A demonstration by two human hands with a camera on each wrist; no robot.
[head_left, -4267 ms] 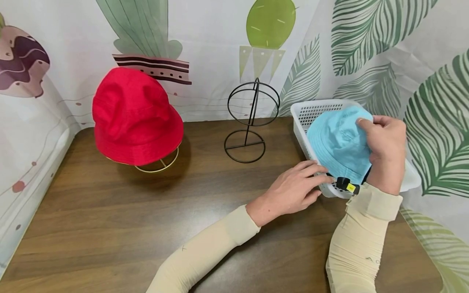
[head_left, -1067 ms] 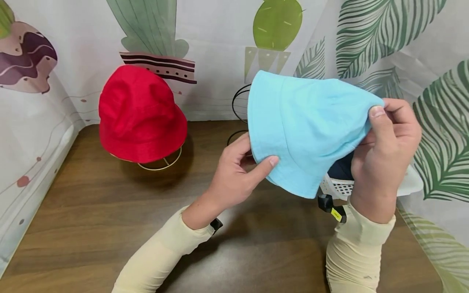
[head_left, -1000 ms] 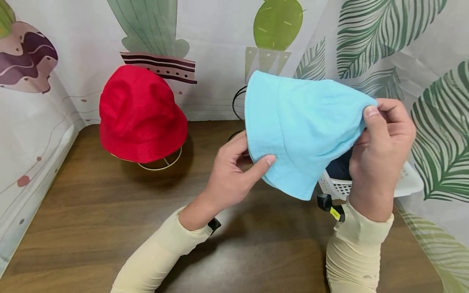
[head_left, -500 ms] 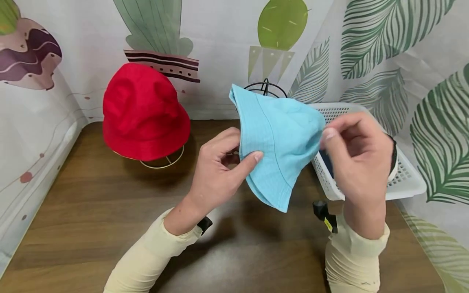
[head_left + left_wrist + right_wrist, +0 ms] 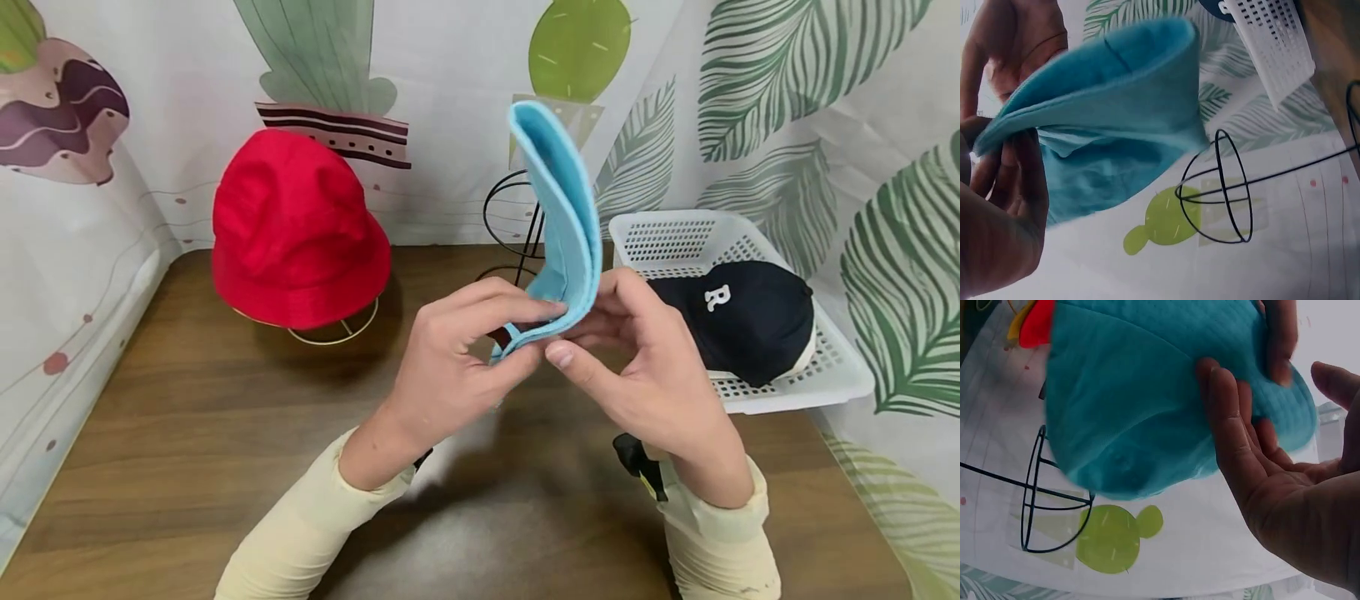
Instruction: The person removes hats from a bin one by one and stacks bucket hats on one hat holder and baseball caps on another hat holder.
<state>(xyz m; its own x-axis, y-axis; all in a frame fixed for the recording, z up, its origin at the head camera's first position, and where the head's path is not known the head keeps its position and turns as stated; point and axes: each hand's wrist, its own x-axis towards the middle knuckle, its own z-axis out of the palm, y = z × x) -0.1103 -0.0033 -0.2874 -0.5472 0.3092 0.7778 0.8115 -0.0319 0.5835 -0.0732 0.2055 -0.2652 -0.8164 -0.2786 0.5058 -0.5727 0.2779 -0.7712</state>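
A light blue bucket hat (image 5: 567, 250) is held up in front of me, turned so its folded opening shows. My left hand (image 5: 450, 358) pinches the brim between thumb and fingers. My right hand (image 5: 652, 375) is at the other side of the hat. In the right wrist view its fingers (image 5: 1229, 419) lie against the cloth of the hat (image 5: 1122, 387), while its thumb (image 5: 1335, 381) stands apart from it. The left wrist view looks into the hat's opening (image 5: 1135, 56). Part of the brim is hidden by my fingers.
A black wire hat stand (image 5: 1297, 167) stands behind the blue hat, partly covered. At the left a red bucket hat (image 5: 292, 225) sits on a gold wire stand. A white basket (image 5: 667, 237) at the right holds a black cap (image 5: 757, 325) with a letter R.
The blue hat came out of the basket and moved left, then turned so its opening faces me. My right hand let go of the crown and moved left to the brim.
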